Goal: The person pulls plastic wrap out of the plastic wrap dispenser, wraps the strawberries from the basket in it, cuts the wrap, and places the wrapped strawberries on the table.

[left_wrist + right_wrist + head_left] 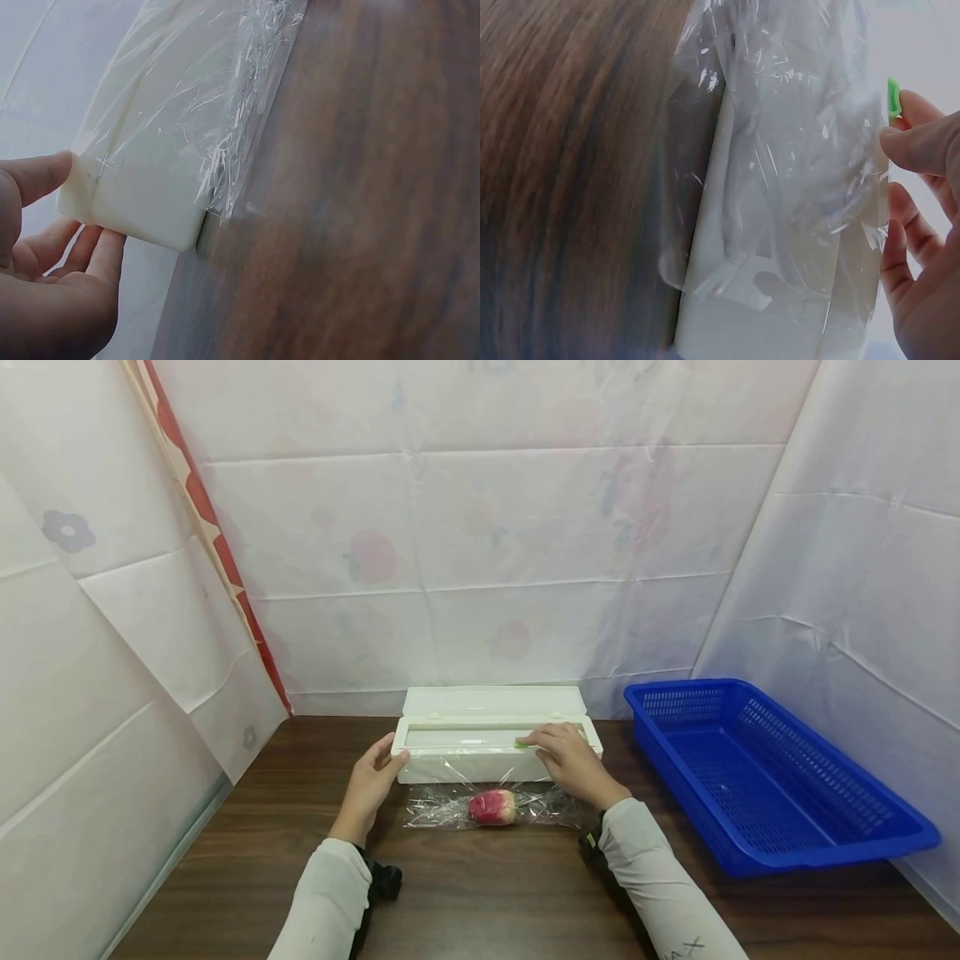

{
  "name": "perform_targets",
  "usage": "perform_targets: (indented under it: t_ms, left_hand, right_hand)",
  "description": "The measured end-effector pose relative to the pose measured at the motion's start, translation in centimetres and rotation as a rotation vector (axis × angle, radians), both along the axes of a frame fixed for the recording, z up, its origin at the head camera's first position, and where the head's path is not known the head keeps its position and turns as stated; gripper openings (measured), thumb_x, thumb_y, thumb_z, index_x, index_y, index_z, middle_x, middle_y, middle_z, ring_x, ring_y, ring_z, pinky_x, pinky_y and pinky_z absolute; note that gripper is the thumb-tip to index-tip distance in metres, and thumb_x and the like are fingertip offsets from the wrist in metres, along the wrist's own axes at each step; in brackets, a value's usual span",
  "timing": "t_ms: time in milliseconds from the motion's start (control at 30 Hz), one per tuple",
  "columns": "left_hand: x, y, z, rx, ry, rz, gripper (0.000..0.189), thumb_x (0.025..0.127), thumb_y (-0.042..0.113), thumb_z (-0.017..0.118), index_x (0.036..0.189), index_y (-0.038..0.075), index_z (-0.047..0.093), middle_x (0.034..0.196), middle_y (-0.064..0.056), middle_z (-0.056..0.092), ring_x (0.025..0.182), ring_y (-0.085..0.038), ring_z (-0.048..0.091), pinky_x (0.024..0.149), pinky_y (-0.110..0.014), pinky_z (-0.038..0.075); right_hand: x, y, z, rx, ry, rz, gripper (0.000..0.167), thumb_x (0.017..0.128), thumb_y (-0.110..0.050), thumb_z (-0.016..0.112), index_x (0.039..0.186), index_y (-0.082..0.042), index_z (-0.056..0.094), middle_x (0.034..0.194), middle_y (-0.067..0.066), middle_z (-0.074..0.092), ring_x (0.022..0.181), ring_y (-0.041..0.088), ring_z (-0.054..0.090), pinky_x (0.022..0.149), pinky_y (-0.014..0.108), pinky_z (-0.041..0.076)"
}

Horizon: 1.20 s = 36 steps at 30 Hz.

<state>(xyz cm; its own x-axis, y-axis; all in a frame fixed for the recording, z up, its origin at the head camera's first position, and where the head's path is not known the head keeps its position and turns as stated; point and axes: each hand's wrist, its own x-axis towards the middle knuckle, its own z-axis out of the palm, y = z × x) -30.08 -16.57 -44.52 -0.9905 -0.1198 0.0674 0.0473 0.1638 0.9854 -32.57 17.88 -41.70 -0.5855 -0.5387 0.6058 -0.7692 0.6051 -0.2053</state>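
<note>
A long white cling film dispenser (457,767) stands at the back of the table with its lid (495,700) raised. My left hand (372,785) grips its left end, thumb on the front edge and fingers around the side, as the left wrist view shows. At the right part of the dispenser, my right hand (573,764) has thumb and forefinger at the green slide cutter (894,97). Clear cling film (247,97) drapes down the front onto the table. On that film lies a red and pale yellow piece of produce (492,807).
To the right stands a blue perforated plastic basket (780,860). Pale patterned sheeting (465,527) hangs behind the brown wooden table (480,893) and along both sides.
</note>
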Motion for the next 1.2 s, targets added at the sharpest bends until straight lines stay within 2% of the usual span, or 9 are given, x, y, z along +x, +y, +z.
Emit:
perform_targets:
  t_ms: [333, 667, 833, 967, 1100, 1200]
  left_hand:
    - [0.0, 0.0, -0.1, -0.001, -0.008, 0.003, 0.064, 0.101, 0.027, 0.063, 0.155, 0.007, 0.036, 0.157, -0.017, 0.036, 0.141, -0.034, 0.038, 0.112, -0.049, 0.036]
    - [0.1, 0.0, -0.1, 0.002, -0.004, 0.003, 0.063, 0.101, 0.025, 0.063, 0.154, 0.006, 0.036, 0.157, -0.018, 0.036, 0.141, -0.034, 0.038, 0.112, -0.048, 0.036]
    - [0.1, 0.0, 0.1, 0.010, 0.007, -0.003, 0.064, 0.101, 0.025, 0.064, 0.154, 0.004, 0.036, 0.156, -0.019, 0.037, 0.141, -0.035, 0.039, 0.112, -0.049, 0.036]
    - [0.1, -0.1, 0.1, 0.010, 0.006, -0.002, 0.063, 0.100, 0.025, 0.064, 0.153, 0.004, 0.037, 0.155, -0.019, 0.037, 0.140, -0.035, 0.040, 0.111, -0.049, 0.036]
    - [0.2, -0.1, 0.1, 0.007, -0.006, 0.003, 0.064, 0.100, 0.025, 0.065, 0.154, 0.005, 0.037, 0.156, -0.019, 0.037, 0.140, -0.035, 0.039, 0.112, -0.049, 0.036]
    - [0.3, 0.0, 0.2, 0.011, -0.007, -0.001, 0.064, 0.100, 0.026, 0.065, 0.154, 0.005, 0.037, 0.156, -0.019, 0.037, 0.140, -0.035, 0.039, 0.112, -0.050, 0.036]
  right_hand:
    - [0.2, 0.0, 0.5, 0.053, -0.039, 0.004, 0.041, 0.091, 0.006, 0.065, 0.124, -0.016, 0.073, 0.119, 0.004, 0.069, 0.103, 0.030, 0.058, 0.089, 0.047, 0.045]
    - [0.2, 0.0, 1.0, 0.138, -0.015, 0.013, 0.041, 0.094, 0.004, 0.058, 0.128, -0.016, 0.070, 0.118, 0.004, 0.069, 0.106, 0.030, 0.058, 0.092, 0.049, 0.046]
    - [0.0, 0.1, 1.4, 0.156, -0.043, 0.016, 0.044, 0.092, 0.005, 0.057, 0.129, -0.017, 0.070, 0.116, 0.005, 0.067, 0.101, 0.029, 0.057, 0.087, 0.050, 0.044]
    - [-0.1, 0.1, 2.1, 0.176, -0.104, -0.004, 0.049, 0.089, 0.002, 0.058, 0.134, -0.017, 0.066, 0.114, 0.007, 0.063, 0.092, 0.025, 0.054, 0.080, 0.045, 0.043]
    - [0.1, -0.4, 2.7, 0.131, -0.175, -0.036, 0.047, 0.091, -0.001, 0.060, 0.137, -0.010, 0.062, 0.114, 0.010, 0.061, 0.084, 0.021, 0.054, 0.074, 0.037, 0.048]
    - [0.3, -1.3, 3.0, 0.059, -0.168, -0.050, 0.033, 0.093, -0.003, 0.065, 0.125, -0.004, 0.067, 0.109, 0.012, 0.064, 0.083, 0.022, 0.060, 0.074, 0.037, 0.054]
